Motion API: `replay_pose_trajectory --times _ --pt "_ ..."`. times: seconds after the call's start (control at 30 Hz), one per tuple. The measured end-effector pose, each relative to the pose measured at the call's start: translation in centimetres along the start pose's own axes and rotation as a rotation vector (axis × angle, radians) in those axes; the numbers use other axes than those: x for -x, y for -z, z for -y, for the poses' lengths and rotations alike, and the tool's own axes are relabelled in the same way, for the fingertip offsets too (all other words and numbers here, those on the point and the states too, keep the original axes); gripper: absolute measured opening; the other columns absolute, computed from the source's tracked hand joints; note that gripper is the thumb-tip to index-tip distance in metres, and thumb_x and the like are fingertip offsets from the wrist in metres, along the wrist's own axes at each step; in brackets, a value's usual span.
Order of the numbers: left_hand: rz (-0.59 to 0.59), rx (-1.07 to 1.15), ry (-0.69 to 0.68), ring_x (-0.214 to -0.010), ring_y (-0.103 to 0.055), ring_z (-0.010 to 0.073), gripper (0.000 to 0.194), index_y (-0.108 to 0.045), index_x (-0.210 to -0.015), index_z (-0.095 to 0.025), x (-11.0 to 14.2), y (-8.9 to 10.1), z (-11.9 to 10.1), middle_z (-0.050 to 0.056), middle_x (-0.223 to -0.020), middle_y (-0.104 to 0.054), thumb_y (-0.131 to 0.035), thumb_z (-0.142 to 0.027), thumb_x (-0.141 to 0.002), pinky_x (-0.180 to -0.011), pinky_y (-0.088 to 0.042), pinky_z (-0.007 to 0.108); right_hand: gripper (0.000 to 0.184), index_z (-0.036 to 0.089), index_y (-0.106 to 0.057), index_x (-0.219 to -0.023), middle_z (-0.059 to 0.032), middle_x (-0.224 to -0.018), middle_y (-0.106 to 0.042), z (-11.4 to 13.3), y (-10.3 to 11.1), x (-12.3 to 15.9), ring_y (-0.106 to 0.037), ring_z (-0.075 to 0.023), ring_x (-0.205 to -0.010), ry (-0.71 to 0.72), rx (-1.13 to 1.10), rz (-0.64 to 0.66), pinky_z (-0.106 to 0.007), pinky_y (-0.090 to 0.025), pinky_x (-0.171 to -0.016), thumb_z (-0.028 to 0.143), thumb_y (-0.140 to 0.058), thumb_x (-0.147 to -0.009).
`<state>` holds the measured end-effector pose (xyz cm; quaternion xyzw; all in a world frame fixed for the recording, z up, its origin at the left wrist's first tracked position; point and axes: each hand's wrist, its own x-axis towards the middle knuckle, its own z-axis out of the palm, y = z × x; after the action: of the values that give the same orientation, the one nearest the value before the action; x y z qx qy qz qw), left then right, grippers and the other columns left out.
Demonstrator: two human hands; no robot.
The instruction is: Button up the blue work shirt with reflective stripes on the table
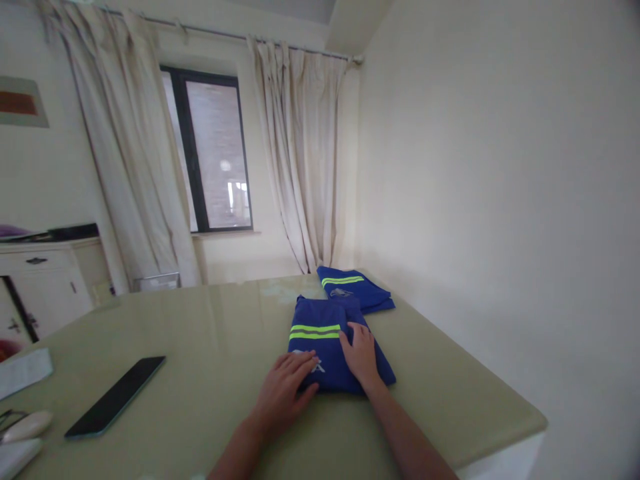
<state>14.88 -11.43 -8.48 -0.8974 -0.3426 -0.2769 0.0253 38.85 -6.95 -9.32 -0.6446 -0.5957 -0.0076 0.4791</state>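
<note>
A folded blue cloth item with yellow-green reflective stripes [314,313] lies flat on the table in front of me; white lettering on it is partly covered. My left hand [287,387] rests on its lower left part, fingers stretched out over the lettering. On its right side lies my right hand [361,350], fingers spread and slightly bent, palm down on the fabric. Just behind, a second folded blue item [373,291] with the same stripes touches or slightly underlies the first; I cannot tell which.
The greenish table [210,347] has a wall along its right side. A dark tablet-like slab [117,397] lies at the left, near a paper sheet [25,372] and a white computer mouse [29,425]. Beyond are curtains [305,147], a window [217,153] and a white cabinet [50,280].
</note>
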Motion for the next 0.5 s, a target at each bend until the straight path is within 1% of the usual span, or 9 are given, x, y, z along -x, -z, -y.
replay_pose_trajectory --times 0.03,0.07,0.13,0.2,0.27,0.33,0.37,0.43,0.5 --pt "0.032 0.020 -0.022 -0.130 -0.054 0.0249 0.055 -0.049 -0.144 -0.030 -0.7 -0.5 -1.0 0.007 -0.144 -0.057 -0.060 -0.040 -0.092 -0.115 -0.036 0.047 0.037 0.013 -0.064 -0.112 -0.0171 -0.115 -0.065 -0.4 -0.2 -0.1 -0.057 -0.0328 -0.113 -0.009 -0.019 -0.013 -0.047 -0.041 -0.104 0.039 -0.050 -0.089" --pt "0.058 0.043 -0.018 -0.128 -0.056 0.0256 0.055 -0.051 -0.143 -0.031 -1.4 -1.1 -1.9 0.006 -0.142 -0.060 -0.063 -0.040 -0.090 -0.115 -0.036 0.048 0.039 0.013 -0.064 -0.113 -0.0168 -0.116 -0.065 -0.9 -0.2 -0.1 -0.057 -0.0325 -0.114 -0.020 -0.043 -0.027 -0.046 -0.040 -0.105 0.041 -0.050 -0.089" --pt "0.091 0.105 0.034 -0.119 -0.062 0.0248 0.043 -0.062 -0.132 -0.033 -2.5 -2.2 -3.0 0.004 -0.130 -0.068 -0.063 -0.034 -0.089 -0.109 -0.042 0.047 0.044 0.014 -0.063 -0.115 -0.0165 -0.118 -0.065 -1.9 -0.1 -0.2 -0.057 -0.0317 -0.116 -0.067 -0.100 -0.059 -0.044 -0.041 -0.106 0.046 -0.048 -0.089" --pt "0.073 0.214 0.116 -0.111 -0.066 0.0232 0.031 -0.071 -0.119 -0.034 -3.1 -3.1 -3.1 0.002 -0.119 -0.074 -0.058 -0.030 -0.091 -0.102 -0.048 0.043 0.048 0.014 -0.062 -0.116 -0.0172 -0.119 -0.066 -2.9 0.4 -0.3 -0.059 -0.0312 -0.116 -0.152 -0.170 -0.076 -0.043 -0.043 -0.104 0.051 -0.045 -0.090" --pt "0.001 0.382 0.211 -0.107 -0.067 0.0227 0.029 -0.074 -0.114 -0.030 -3.1 -3.3 -2.5 0.003 -0.114 -0.076 -0.055 -0.033 -0.093 -0.099 -0.050 0.040 0.050 0.014 -0.062 -0.115 -0.0176 -0.117 -0.067 -3.7 1.0 -0.5 -0.062 -0.0306 -0.113 -0.246 -0.233 -0.066 -0.042 -0.047 -0.100 0.053 -0.042 -0.090" --pt "-0.123 0.564 0.358 -0.102 -0.069 0.0239 0.033 -0.075 -0.110 -0.024 -2.7 -3.0 -1.3 0.005 -0.109 -0.077 -0.052 -0.041 -0.093 -0.097 -0.052 0.040 0.050 0.015 -0.063 -0.114 -0.0166 -0.114 -0.070 -4.2 1.4 -0.7 -0.065 -0.0298 -0.109 -0.297 -0.265 -0.037 -0.041 -0.049 -0.097 0.053 -0.040 -0.091" --pt "-0.211 0.642 0.456 -0.101 -0.069 0.0248 0.037 -0.075 -0.108 -0.021 -2.4 -2.7 -0.4 0.006 -0.106 -0.077 -0.051 -0.045 -0.093 -0.096 -0.053 0.041 0.049 0.016 -0.063 -0.113 -0.0161 -0.112 -0.070 -4.3 1.5 -0.8 -0.066 -0.0295 -0.108 -0.295 -0.262 -0.021 -0.041 -0.049 -0.096 0.053 -0.040 -0.091" --pt "-0.454 0.755 0.688 -0.100 -0.069 0.0262 0.045 -0.074 -0.108 -0.017 -1.5 -1.8 1.6 0.009 -0.104 -0.077 -0.048 -0.051 -0.092 -0.094 -0.054 0.042 0.045 0.016 -0.065 -0.112 -0.0157 -0.112 -0.071 -4.3 1.5 -0.8 -0.066 -0.0296 -0.108 -0.244 -0.216 0.008 -0.041 -0.049 -0.097 0.049 -0.043 -0.091" --pt "-0.755 0.769 0.921 -0.102 -0.069 0.0265 0.047 -0.070 -0.112 -0.014 -0.3 -0.8 3.9 0.010 -0.107 -0.075 -0.047 -0.050 -0.091 -0.093 -0.055 0.041 0.040 0.016 -0.067 -0.109 -0.0160 -0.112 -0.071 -4.1 1.3 -0.6 -0.065 -0.0300 -0.108 -0.171 -0.127 0.040 -0.041 -0.047 -0.099 0.042 -0.046 -0.089"
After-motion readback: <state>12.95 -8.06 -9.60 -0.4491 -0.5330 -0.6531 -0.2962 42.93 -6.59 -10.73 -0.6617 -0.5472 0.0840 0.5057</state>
